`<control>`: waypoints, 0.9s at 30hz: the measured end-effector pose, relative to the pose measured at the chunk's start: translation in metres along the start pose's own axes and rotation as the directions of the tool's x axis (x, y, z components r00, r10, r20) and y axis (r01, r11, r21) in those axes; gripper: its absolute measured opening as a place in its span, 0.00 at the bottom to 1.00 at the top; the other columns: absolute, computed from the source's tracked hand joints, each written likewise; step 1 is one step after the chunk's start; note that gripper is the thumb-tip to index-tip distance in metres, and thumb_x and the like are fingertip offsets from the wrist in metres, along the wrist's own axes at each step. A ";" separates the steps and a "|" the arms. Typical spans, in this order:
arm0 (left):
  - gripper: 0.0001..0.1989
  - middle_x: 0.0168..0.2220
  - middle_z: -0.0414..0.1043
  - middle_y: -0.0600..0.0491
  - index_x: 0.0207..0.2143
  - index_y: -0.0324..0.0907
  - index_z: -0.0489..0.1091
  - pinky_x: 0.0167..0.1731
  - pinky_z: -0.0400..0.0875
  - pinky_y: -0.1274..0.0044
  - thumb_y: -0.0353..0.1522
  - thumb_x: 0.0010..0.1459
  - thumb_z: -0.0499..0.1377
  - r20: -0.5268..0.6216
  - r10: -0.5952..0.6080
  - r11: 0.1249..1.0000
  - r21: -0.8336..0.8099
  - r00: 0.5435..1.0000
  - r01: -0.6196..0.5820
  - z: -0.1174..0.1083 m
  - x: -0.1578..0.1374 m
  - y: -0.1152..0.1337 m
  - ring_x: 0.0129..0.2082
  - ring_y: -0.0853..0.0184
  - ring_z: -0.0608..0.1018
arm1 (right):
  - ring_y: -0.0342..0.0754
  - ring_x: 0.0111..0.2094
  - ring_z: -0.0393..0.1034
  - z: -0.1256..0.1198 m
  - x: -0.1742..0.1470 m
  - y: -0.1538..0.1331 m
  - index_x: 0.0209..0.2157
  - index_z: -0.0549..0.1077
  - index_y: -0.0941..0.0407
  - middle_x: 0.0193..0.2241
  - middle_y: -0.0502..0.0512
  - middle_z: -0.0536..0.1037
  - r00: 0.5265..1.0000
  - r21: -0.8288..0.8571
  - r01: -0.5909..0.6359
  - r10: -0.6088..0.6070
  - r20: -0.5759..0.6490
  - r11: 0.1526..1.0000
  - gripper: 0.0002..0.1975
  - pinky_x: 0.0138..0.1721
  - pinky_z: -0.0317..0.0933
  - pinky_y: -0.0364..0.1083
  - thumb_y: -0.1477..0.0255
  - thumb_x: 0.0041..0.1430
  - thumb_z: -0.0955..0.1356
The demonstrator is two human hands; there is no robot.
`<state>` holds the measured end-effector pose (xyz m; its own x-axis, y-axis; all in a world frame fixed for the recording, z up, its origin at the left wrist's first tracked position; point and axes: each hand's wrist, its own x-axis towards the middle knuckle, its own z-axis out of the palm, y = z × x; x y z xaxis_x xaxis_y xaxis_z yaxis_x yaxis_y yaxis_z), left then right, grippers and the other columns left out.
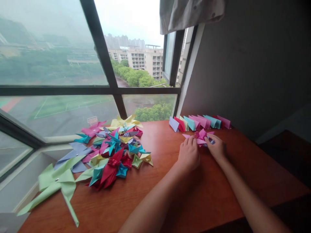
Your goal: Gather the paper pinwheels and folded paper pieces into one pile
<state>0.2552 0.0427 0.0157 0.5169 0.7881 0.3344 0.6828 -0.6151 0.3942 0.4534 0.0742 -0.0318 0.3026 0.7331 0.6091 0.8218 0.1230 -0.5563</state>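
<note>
Both hands are at a pink folded-paper figure [202, 133] with pointed petals, in front of a row of standing folded papers. My left hand [189, 153] closes its fingers on the figure's left side. On the other side, my right hand [215, 147] pinches its right part between thumb and fingers. A bit of purple paper [212, 141] shows beside the right fingers; whether it belongs to the same figure I cannot tell. The fingers partly hide the figure's lower edge.
Several folded papers [199, 122] in pink, blue, red and purple stand in a row along the table's back edge. A heap of coloured origami [114, 142] covers the left, with a large green pinwheel [57, 181] in front. Windows and a dark wall [238, 71] border the wooden table [155, 152].
</note>
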 end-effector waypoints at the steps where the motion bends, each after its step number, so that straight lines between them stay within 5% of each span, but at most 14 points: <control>1: 0.28 0.63 0.58 0.41 0.61 0.36 0.56 0.58 0.62 0.67 0.31 0.58 0.52 -0.003 -0.008 1.000 -0.024 1.000 0.008 -0.010 -0.010 -0.004 0.61 0.56 0.62 | 0.57 0.43 0.74 0.000 -0.008 -0.011 0.35 0.79 0.56 0.40 0.62 0.81 1.000 0.038 -0.027 0.027 0.009 0.999 0.18 0.48 0.66 0.53 0.58 0.56 0.65; 7: 0.25 0.61 0.62 0.41 0.61 0.37 0.57 0.61 0.62 0.65 0.31 0.61 0.51 -0.141 -0.128 0.990 -0.082 0.982 0.118 -0.096 -0.083 -0.041 0.61 0.57 0.65 | 0.56 0.43 0.75 0.016 -0.045 -0.118 0.37 0.78 0.55 0.40 0.57 0.81 0.968 0.361 -0.165 0.081 0.236 0.918 0.16 0.45 0.68 0.51 0.57 0.57 0.67; 10: 0.24 0.62 0.61 0.40 0.61 0.36 0.58 0.61 0.61 0.64 0.31 0.63 0.49 -0.285 -0.190 0.980 0.007 0.939 0.200 -0.146 -0.117 -0.068 0.63 0.57 0.63 | 0.53 0.40 0.75 0.039 -0.050 -0.192 0.39 0.78 0.54 0.39 0.54 0.80 0.943 0.538 -0.162 -0.030 0.331 0.827 0.14 0.42 0.68 0.49 0.60 0.59 0.67; 14: 0.24 0.61 0.62 0.39 0.60 0.36 0.60 0.60 0.60 0.61 0.33 0.63 0.49 -0.476 -0.270 0.920 0.130 0.837 0.371 -0.206 -0.144 -0.116 0.62 0.53 0.64 | 0.52 0.44 0.73 0.080 -0.043 -0.291 0.37 0.78 0.52 0.40 0.52 0.80 0.946 0.696 -0.053 -0.188 0.265 0.717 0.11 0.48 0.66 0.50 0.63 0.60 0.66; 18: 0.25 0.61 0.61 0.38 0.58 0.35 0.62 0.61 0.58 0.59 0.32 0.60 0.50 -0.542 -0.293 0.870 0.191 0.788 0.455 -0.241 -0.158 -0.168 0.63 0.50 0.62 | 0.53 0.54 0.67 0.116 -0.039 -0.357 0.43 0.76 0.53 0.50 0.56 0.75 0.891 0.727 0.052 -0.360 0.276 0.685 0.13 0.58 0.58 0.52 0.63 0.59 0.67; 22: 0.20 0.59 0.62 0.38 0.51 0.36 0.69 0.59 0.60 0.58 0.34 0.58 0.51 -0.514 -0.307 0.843 0.243 0.801 0.479 -0.243 -0.174 -0.193 0.61 0.48 0.64 | 0.54 0.58 0.62 0.126 -0.046 -0.361 0.47 0.75 0.53 0.54 0.58 0.71 0.852 0.697 0.076 -0.410 0.326 0.713 0.16 0.60 0.55 0.54 0.63 0.59 0.68; 27: 0.15 0.56 0.65 0.41 0.47 0.38 0.70 0.59 0.62 0.62 0.34 0.61 0.51 -0.538 -0.256 0.895 0.182 0.803 0.408 -0.219 -0.179 -0.171 0.58 0.52 0.68 | 0.52 0.53 0.67 0.110 -0.050 -0.292 0.47 0.74 0.52 0.50 0.56 0.74 0.914 0.634 0.047 -0.289 0.284 0.772 0.15 0.56 0.61 0.54 0.66 0.59 0.66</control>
<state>-0.0673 0.0009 0.0760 -0.0381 0.7772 0.6281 0.9159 -0.2242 0.3329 0.1449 0.0757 0.0380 -0.0982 0.8245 0.5572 0.3427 0.5537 -0.7589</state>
